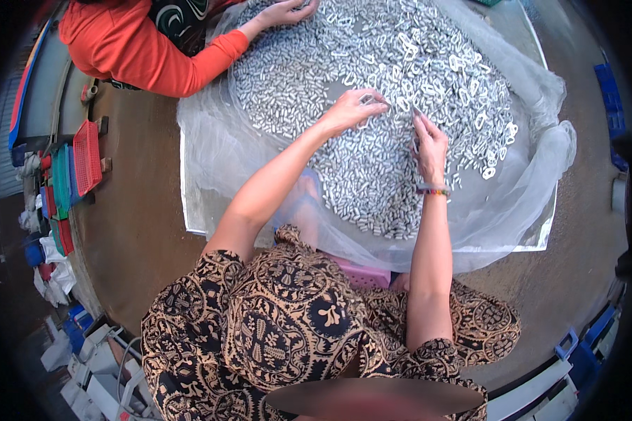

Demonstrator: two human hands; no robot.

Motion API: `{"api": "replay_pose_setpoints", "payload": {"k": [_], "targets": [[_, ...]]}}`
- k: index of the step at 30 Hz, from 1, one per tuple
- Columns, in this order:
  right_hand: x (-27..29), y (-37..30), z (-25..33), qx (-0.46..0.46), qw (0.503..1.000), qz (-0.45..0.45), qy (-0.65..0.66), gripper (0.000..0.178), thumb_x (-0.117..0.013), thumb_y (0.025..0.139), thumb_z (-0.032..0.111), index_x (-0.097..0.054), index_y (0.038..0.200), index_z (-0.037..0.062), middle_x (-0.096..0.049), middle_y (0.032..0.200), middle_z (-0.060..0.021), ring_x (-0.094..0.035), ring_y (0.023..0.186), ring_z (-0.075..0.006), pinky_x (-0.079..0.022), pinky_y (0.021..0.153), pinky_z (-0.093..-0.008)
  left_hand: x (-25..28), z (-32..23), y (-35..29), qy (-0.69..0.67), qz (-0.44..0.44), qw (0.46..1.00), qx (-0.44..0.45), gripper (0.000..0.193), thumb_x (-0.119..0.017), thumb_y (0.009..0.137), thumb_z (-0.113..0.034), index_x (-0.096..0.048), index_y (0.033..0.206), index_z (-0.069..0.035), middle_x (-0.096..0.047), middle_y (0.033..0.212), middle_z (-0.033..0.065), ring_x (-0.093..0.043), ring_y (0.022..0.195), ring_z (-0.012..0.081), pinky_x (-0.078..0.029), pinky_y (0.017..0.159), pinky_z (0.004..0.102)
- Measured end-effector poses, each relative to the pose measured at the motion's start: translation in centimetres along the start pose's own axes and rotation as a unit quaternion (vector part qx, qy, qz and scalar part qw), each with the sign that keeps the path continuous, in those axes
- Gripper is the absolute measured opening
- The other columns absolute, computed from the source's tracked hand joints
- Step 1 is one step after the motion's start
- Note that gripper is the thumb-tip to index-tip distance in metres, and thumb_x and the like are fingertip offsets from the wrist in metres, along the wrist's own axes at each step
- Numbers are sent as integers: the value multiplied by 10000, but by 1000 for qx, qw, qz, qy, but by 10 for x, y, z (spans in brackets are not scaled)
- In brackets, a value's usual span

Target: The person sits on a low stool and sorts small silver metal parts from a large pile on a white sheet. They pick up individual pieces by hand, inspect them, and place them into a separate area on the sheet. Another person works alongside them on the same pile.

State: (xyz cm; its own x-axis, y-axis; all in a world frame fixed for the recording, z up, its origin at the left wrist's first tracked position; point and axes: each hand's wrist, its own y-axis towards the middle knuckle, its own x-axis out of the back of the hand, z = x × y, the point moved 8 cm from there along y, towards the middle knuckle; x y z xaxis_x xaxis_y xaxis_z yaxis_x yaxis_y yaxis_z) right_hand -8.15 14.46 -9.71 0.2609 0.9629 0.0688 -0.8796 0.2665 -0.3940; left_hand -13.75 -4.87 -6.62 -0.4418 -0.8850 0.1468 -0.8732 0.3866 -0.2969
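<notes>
Left hand (354,111): fingertips close together; whether they clamp a piece cannot be determined. Right hand (430,144): fingers partly curled, grip likewise undetermined. Pale link-shaped pieces (456,63) lie just beyond both sets of fingers, from 2 o'clock of the left and 12 o'clock of the right; neither hand is clearly nearer. Their long axes point in mixed directions. Small grey cylinders (372,175) spread toward 6 o'clock. Netting (558,144) lies beneath, over the table (193,210). A co-worker's hand (288,12) is at 11 o'clock.
</notes>
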Motion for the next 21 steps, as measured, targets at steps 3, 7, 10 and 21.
{"api": "replay_pose_setpoints", "payload": {"k": [3,7,10,21], "targets": [[-2,-10,21,23,995,12,100,350,-606,881,223,-589,1201,83,-434,613,69,-353,429,-33,-287,365,-183,2,-14,-7,-249,54,966,42,278,-629,850,-316,-584,969,-69,-579,752,-3,-443,482,46,-283,354,162],[-14,-18,34,4,974,80,210,409,-554,918,232,-489,1305,122,-456,627,35,-400,412,-63,-255,320,-196,-2,-31,-10,-458,137,878,-5,248,-543,908,-315,-526,904,-67,-520,808,35,-416,519,62,-257,340,152],[-13,-17,32,-22,988,75,133,414,-542,919,226,-470,1301,83,-477,637,17,-426,429,-76,-266,319,-195,-5,-29,-11,-563,170,809,24,247,-490,934,-339,-500,866,-101,-488,825,47,-404,531,81,-256,339,151],[-68,-44,40,-139,791,213,557,327,-538,799,164,-543,1059,-34,-571,1044,-199,-552,986,-350,-453,929,-513,7,-85,-26,-343,39,935,-84,185,-509,896,-280,-541,826,-111,-546,771,15,-460,526,89,-340,374,204]]}}
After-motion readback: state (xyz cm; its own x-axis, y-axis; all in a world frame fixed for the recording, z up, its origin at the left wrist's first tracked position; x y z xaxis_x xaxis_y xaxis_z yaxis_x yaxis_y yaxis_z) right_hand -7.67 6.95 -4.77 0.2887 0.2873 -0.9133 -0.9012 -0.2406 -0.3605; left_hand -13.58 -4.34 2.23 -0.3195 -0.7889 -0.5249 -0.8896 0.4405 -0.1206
